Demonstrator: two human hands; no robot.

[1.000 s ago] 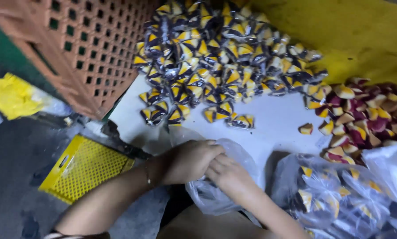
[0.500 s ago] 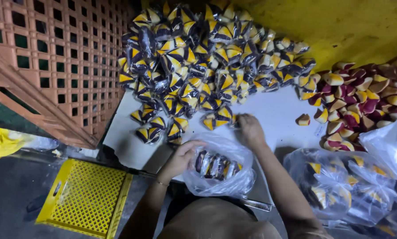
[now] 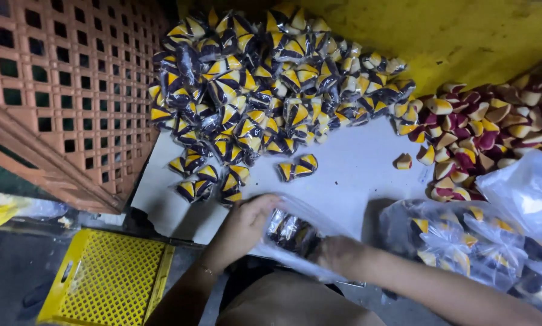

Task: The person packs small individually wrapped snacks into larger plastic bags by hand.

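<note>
Surface: white board (image 3: 355, 175) under yellow wall, heaped with wrapped sweets
Grip: left hand (image 3: 247, 223) and right hand (image 3: 337, 253) both closed on clear bag (image 3: 295, 232), at the board's near edge, a few black-yellow sweets inside
Change: half a second ago right hand was out at black-yellow pile (image 3: 259, 90); now back on bag, so another piece likely went in
Room: board open between bag and pile; red crate (image 3: 59, 90) left, filled bags (image 3: 464, 241) right

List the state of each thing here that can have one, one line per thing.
Small bag: open, partly filled, held by both hands.
Left hand: gripping the bag's rim.
Right hand: gripping the bag's other side.
Black-and-yellow pieces: heaped loose on the white sheet.
Red-and-cream pieces: heaped loose.
Filled bags: stuffed, lying at the right.
Orange crate: tipped, leaning.
Yellow crate: lying flat.
</note>
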